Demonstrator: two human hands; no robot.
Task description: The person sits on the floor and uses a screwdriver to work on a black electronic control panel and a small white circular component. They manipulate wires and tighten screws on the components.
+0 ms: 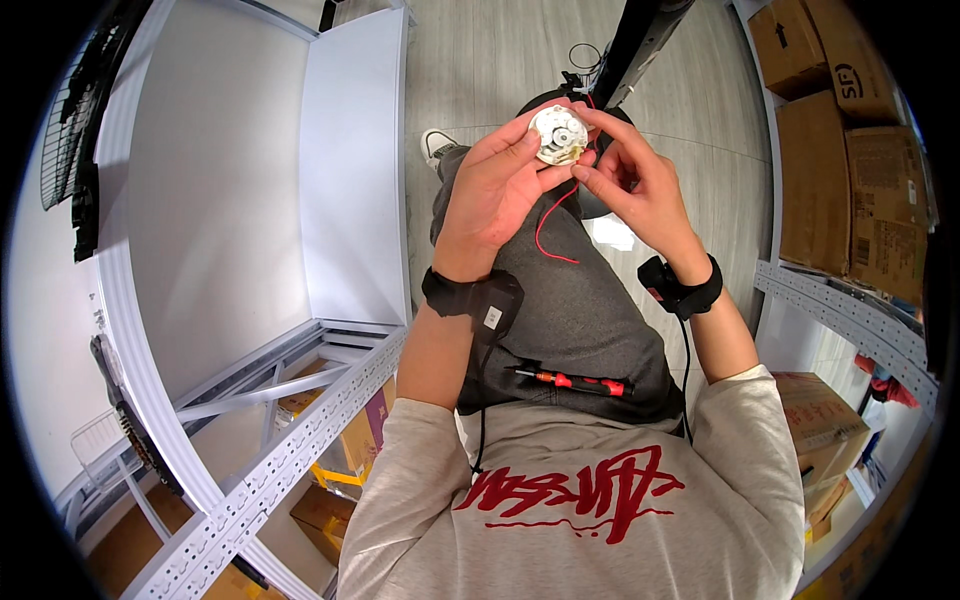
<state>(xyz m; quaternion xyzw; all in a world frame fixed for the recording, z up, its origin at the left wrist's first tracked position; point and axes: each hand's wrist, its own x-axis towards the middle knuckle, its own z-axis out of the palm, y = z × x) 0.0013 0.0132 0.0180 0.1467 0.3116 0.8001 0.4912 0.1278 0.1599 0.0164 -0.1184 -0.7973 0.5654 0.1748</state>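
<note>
A round white mechanism (560, 136) with wheel-like parts and a yellowish smear at its lower edge is held up above my lap. My left hand (500, 180) grips it from the left, thumb on its face and fingers behind. My right hand (640, 185) curls around its right side, the index finger at the upper edge and the thumb at the lower edge. A thin red cord (540, 237) trails from near my right thumb over my trouser leg; where it joins the mechanism is hidden. Across my lap lies a red and black screwdriver (575, 382).
White metal shelving (365, 160) stands at my left, holding boxes low down. Stacked cardboard boxes (815, 185) fill a rack at the right. A dark upright post (640, 45) rises just beyond my hands. Black cables run from both wrist bands (690, 288).
</note>
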